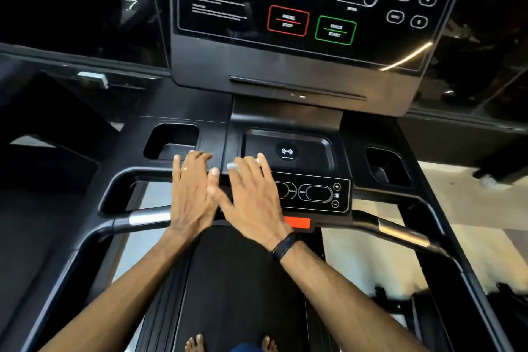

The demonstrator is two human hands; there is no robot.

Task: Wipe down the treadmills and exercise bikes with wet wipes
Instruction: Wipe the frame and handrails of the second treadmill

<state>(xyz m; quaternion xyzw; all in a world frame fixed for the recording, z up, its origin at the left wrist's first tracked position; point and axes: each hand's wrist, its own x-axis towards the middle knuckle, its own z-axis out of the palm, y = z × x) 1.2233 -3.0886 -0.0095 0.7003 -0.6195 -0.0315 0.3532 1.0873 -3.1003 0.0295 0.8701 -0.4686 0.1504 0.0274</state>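
We stand on a black treadmill (285, 280), both hands flat with fingers spread on its matte plastic console. Our right hand (251, 194) presses a pale wet wipe (233, 166); our left hand (191, 188) lies beside it. The glossy screen (300, 8) shows two boxed buttons: red "PAUSE STOP", green "QUICK START".

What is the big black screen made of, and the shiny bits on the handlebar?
The screen looks like glossy glass or smooth plastic: a streak of light reflects off its lower right corner. The shiny bits on the handlebar look like polished metal, bright silver with gleaming highlights, while the rest of the bar looks like matte black plastic or rubber; I can't tell which.
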